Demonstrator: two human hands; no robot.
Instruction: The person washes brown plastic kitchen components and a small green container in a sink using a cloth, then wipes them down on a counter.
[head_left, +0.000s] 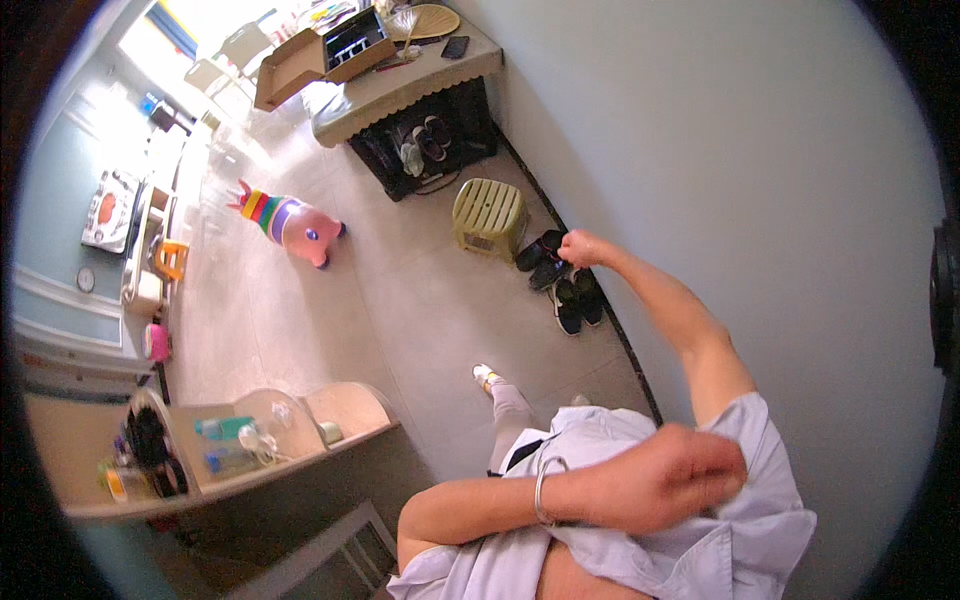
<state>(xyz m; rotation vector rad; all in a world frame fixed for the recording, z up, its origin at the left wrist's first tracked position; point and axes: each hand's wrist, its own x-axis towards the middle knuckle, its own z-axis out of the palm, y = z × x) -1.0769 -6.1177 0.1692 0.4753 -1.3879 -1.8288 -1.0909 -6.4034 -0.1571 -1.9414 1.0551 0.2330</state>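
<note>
My left hand (664, 480), a metal bangle (541, 491) on its wrist, crosses in front of my chest, close to the right side of my white shirt (637, 555). Its fingers are curled and blurred, and whether they grip the cloth is hidden. A strip of bare skin shows at the shirt front. My right hand (581, 249) is stretched forward along the wall with its fingers closed; nothing shows in it. In the picture it overlaps a pair of dark shoes (541, 255) on the floor. Another pair of black shoes (576, 301) sits nearer to me.
A pale plastic stool (490, 214) stands near the wall (712, 150). Beyond it, a cloth-covered table (405, 94) bears an open cardboard box (289, 67) and a phone (455, 47). A pink inflatable animal (306, 232) stands on the floor. Curved wooden shelves (352, 409) hold bottles at left.
</note>
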